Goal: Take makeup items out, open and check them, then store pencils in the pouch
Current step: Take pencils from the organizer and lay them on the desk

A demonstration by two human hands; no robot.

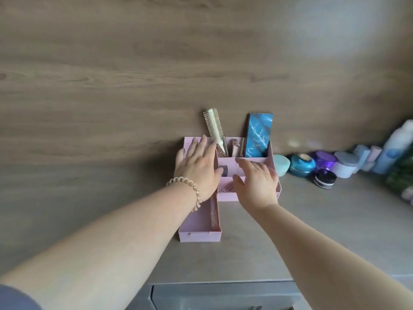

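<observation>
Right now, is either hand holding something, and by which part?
Nothing is held. The left hand and right hand hover flat, fingers spread, over the pink plastic organizer box; neither grip closes on anything.

Home vanity corner — pink organizer [271,153], hairbrush [213,128], cosmetic jars [302,164] on counter [245,253].

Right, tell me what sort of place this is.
Most likely a home vanity or dressing counter. A pink organiser holds a round hairbrush and a blue palette, and a row of cream jars and bottles stands along the wood-look wall on the right.
</observation>
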